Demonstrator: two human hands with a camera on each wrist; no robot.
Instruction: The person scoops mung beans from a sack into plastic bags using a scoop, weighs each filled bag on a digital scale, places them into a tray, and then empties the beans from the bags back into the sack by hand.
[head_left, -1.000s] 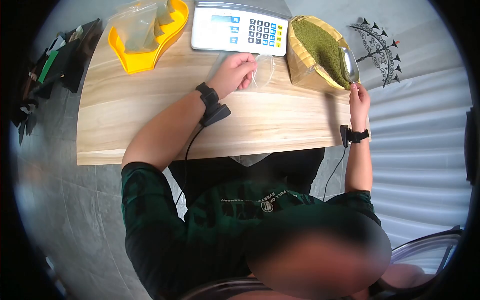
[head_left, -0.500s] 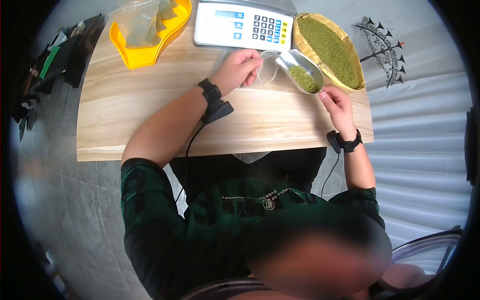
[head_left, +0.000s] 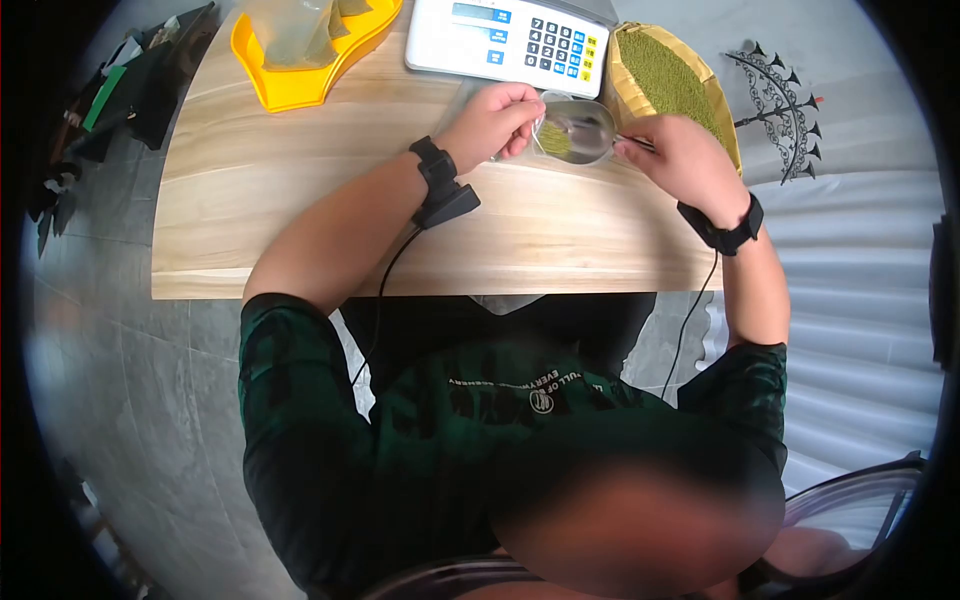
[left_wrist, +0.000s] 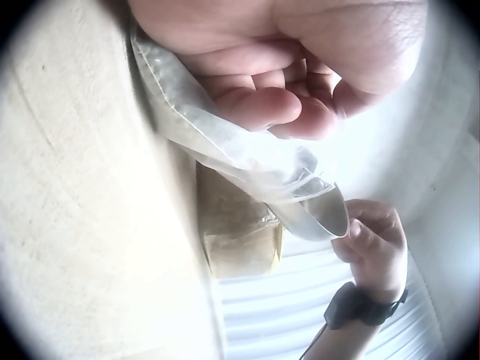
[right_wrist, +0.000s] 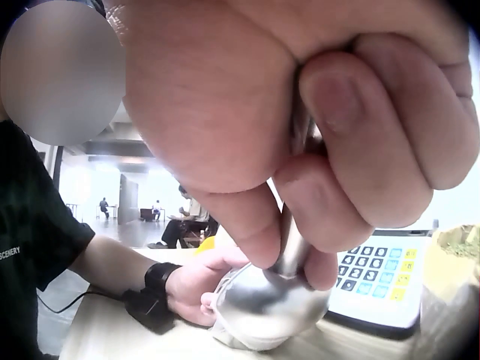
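My left hand (head_left: pixel 495 122) pinches the edge of a clear plastic bag (left_wrist: pixel 225 142) just in front of the scale. With its fingers curled round the handle, my right hand (head_left: pixel 690 165) grips a shiny metal scoop (head_left: pixel 592 132). The scoop is tilted toward the left hand, and its front end is in the mouth of the bag. Small green beans (head_left: pixel 554 138) show at the front of the scoop in the head view. To the right stands an open brown paper sack (head_left: pixel 622 85) filled with green beans (head_left: pixel 665 70).
A white digital scale (head_left: pixel 485 45) stands behind the hands. At the back left, a yellow tray (head_left: pixel 290 90) holds filled clear bags (head_left: pixel 290 35). A black wrought-metal ornament (head_left: pixel 780 120) is right of the sack. The wooden table's (head_left: pixel 400 260) front edge is near the body.
My right hand has brought the scoop out of the sack with beans in it, moved it left to the bag and tipped it. The left hand has stayed at the bag.
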